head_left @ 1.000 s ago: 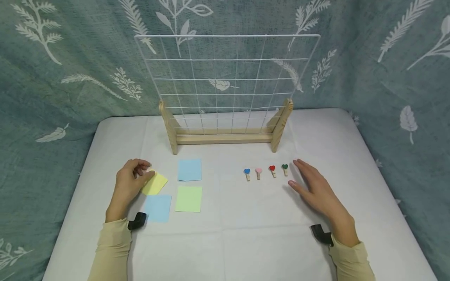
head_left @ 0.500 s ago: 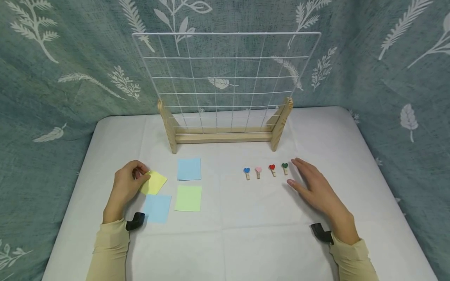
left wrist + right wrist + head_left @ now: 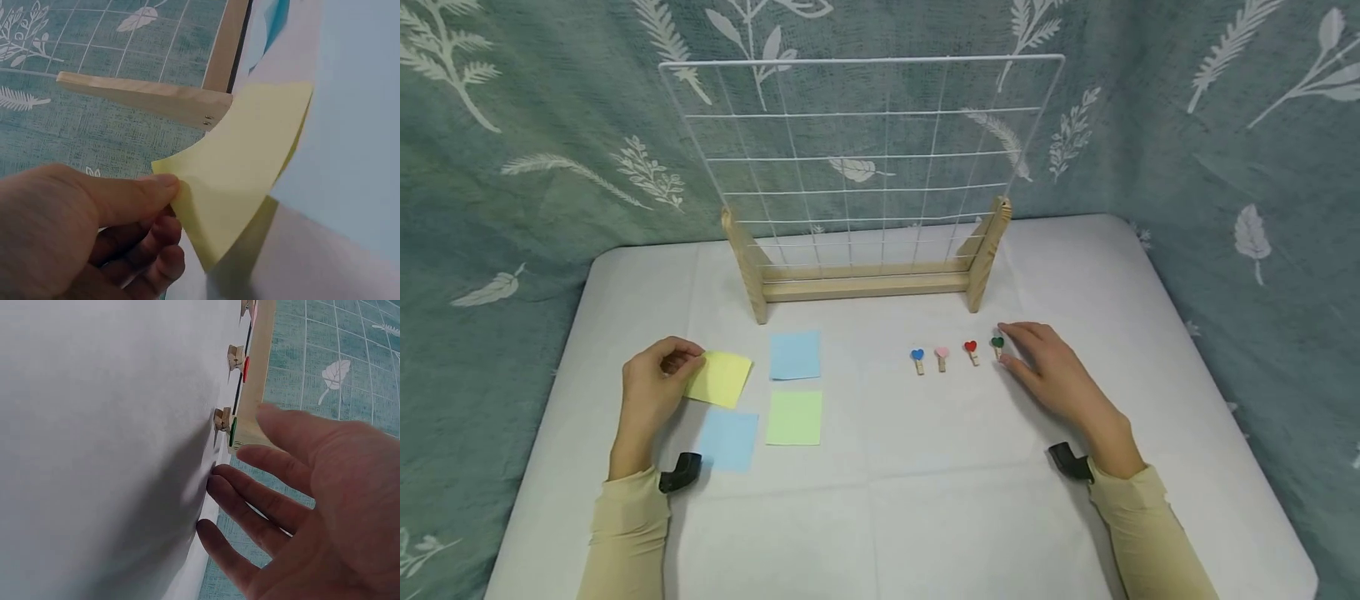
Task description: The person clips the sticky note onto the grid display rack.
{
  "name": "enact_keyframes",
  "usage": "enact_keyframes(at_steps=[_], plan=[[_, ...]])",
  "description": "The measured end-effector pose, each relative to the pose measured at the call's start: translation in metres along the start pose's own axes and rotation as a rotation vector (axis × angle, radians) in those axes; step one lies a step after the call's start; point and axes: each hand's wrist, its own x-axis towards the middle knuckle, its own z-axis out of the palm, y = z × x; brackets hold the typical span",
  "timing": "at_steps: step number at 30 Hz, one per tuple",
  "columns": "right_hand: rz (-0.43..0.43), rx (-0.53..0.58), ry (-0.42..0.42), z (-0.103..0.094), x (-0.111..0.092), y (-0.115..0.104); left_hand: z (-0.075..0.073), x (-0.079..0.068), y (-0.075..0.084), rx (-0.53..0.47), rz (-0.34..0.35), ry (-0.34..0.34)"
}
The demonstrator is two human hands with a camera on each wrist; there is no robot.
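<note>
My left hand [image 3: 655, 387] pinches a yellow sticky note [image 3: 721, 379] by its corner between thumb and fingers. In the left wrist view the yellow note [image 3: 240, 156] bends and its near edge is lifted, casting a shadow. My right hand [image 3: 1063, 375] holds nothing; its thumb and forefinger are parted on either side of the small wooden clothespin with a green heart [image 3: 997, 342]. In the right wrist view the green-heart clothespin [image 3: 223, 420] lies just beyond the fingertips. Left of it are clothespins with a red heart [image 3: 972, 347], a pink heart [image 3: 942, 353] and a blue heart [image 3: 917, 356].
Two blue sticky notes, an upper one [image 3: 795, 356] and a lower one [image 3: 728, 440], lie with a green sticky note [image 3: 793, 418] on the white-covered table [image 3: 880, 542]. Behind stands a white wire grid [image 3: 872, 157] in a wooden base [image 3: 865, 287]. A patterned curtain [image 3: 1187, 167] hangs behind.
My left hand has gripped the yellow note and raised its edge, turning it a little. My right hand has moved in to the green-heart clothespin. The head view has shifted slightly.
</note>
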Motion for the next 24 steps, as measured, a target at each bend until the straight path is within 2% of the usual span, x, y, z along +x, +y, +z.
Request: enact_keyframes(at_steps=[6,11,15,20,24], plan=[[0.018,-0.008,-0.004,-0.002,0.005,0.003,0.004,0.004,0.008,-0.029,0.025,0.081],[0.017,0.018,-0.007,-0.004,0.010,0.003,0.003,0.006,0.015,-0.128,0.070,0.178],[0.007,0.029,-0.006,-0.003,0.015,0.000,0.000,0.008,0.024,-0.198,0.088,0.224],[0.004,0.028,0.011,-0.001,0.020,-0.001,0.001,0.016,0.038,-0.253,0.116,0.234],[0.005,0.019,0.022,-0.001,0.023,-0.001,0.007,0.022,0.048,-0.257,0.137,0.218]])
